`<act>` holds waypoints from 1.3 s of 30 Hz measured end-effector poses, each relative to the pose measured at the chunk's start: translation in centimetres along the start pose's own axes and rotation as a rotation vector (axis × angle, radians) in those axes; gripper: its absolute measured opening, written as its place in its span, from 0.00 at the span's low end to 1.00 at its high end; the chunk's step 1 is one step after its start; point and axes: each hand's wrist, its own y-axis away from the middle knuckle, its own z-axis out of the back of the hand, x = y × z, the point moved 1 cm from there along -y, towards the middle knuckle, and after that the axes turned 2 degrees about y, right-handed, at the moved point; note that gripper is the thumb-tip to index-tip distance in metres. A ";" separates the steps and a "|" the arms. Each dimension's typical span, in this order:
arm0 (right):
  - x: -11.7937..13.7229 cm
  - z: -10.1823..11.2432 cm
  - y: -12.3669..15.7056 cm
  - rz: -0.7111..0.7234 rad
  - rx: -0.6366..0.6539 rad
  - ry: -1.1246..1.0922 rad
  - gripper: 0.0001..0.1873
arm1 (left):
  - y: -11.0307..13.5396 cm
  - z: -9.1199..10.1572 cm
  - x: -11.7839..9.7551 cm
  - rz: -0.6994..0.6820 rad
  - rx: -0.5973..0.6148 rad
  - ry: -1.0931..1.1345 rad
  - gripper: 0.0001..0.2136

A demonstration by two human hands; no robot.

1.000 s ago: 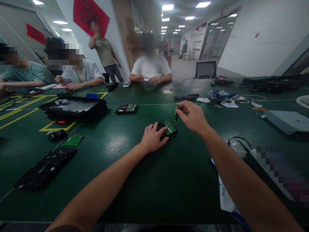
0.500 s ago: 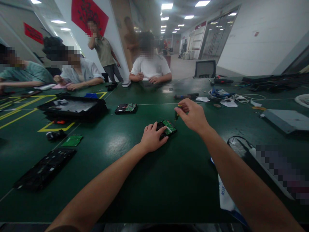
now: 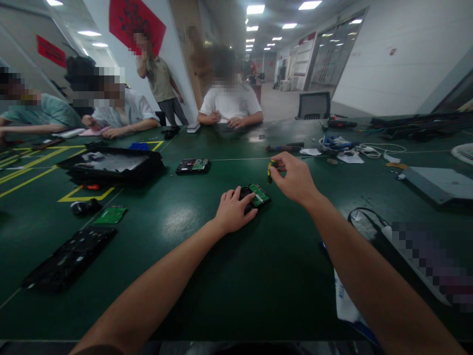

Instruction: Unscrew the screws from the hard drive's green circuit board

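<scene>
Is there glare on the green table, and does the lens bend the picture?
In the head view, a glare patch lies on the table beside the left hand; the wide lens bends the walls; the screwdriver in the right hand looks soft.

No text is legible; the red wall poster (image 3: 136,22) bears blurred black characters

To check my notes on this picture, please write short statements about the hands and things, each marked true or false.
1. The left hand rests on the drive with a green board. True.
2. The right hand pinches a screwdriver. True.
3. The screwdriver lies flat on the table. False: it is held about upright.
4. A second drive lies right of the right hand. False: the second drive lies further left, near a black tray.
</scene>
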 end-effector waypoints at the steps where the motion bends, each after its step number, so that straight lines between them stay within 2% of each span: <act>1: 0.0 -0.1 0.0 -0.015 -0.006 -0.012 0.10 | 0.0 0.0 0.0 0.000 0.000 0.000 0.29; 4: -0.2 -0.1 0.0 -0.031 -0.024 -0.010 0.11 | 0.0 0.1 -0.1 0.002 -0.001 -0.002 0.29; 10: 0.1 0.0 0.0 0.040 -0.015 0.047 0.11 | 0.0 0.1 -0.2 0.005 -0.003 -0.006 0.28; 21: 0.2 0.1 -0.1 0.037 -0.014 0.015 0.09 | 0.0 0.0 0.0 -0.003 -0.016 -0.013 0.29; 26: 0.1 0.0 -0.1 -0.007 -0.032 -0.001 0.09 | 0.0 0.1 0.0 -0.001 -0.008 -0.009 0.29; 29: 0.1 0.2 -0.1 0.026 -0.044 0.032 0.08 | 0.0 0.1 0.0 0.001 -0.004 -0.007 0.29; 39: 0.6 0.6 -0.1 0.007 0.005 0.000 0.08 | 0.0 0.1 0.0 0.000 -0.008 -0.013 0.29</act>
